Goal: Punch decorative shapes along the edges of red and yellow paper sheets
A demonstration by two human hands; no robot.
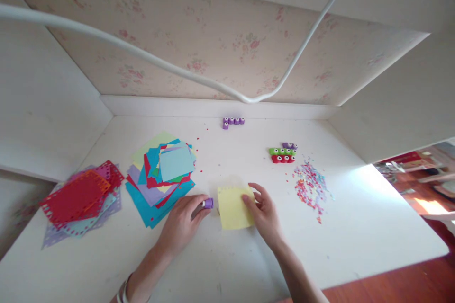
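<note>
In my left hand (pixel 183 218) a small purple craft paper punch (pixel 208 203) is gripped between thumb and fingers, just above the white table. My right hand (pixel 262 210) pinches the right side of a yellow sheet of paper (pixel 234 210), thumb on top and fingers behind. Small punched holes run along the sheet's upper left edge. A narrow gap separates the punch from the sheet's left edge. Left of my left hand lies a pile of colored paper sheets (pixel 177 163), light blue on top.
Punched sheets (pixel 76 199) lie at far left. Purple punches (pixel 234 121) stand near the back edge. Green and red punches (pixel 282 155) are grouped at right, beside scattered paper bits (pixel 311 187). A white cable (pixel 159 62) hangs across the upper view.
</note>
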